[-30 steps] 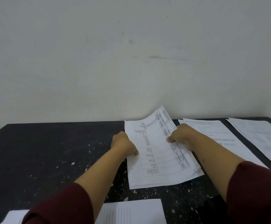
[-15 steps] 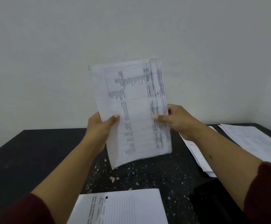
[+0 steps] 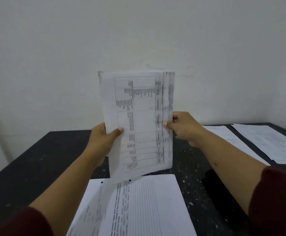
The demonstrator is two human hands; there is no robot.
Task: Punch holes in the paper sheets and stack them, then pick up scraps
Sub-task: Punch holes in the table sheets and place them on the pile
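I hold a sheaf (image 3: 138,120) of printed sheets upright above the tabletop (image 3: 36,159), my left hand (image 3: 103,138) in a closed grip on its edge at 9 o'clock, thumb in front, and my right hand (image 3: 183,126) pinching the edge at 3 o'clock. Below it, at 6 o'clock, a punched stack (image 3: 138,206) lies flat. Two more sheets (image 3: 264,142) lie on the tabletop at 3 o'clock.
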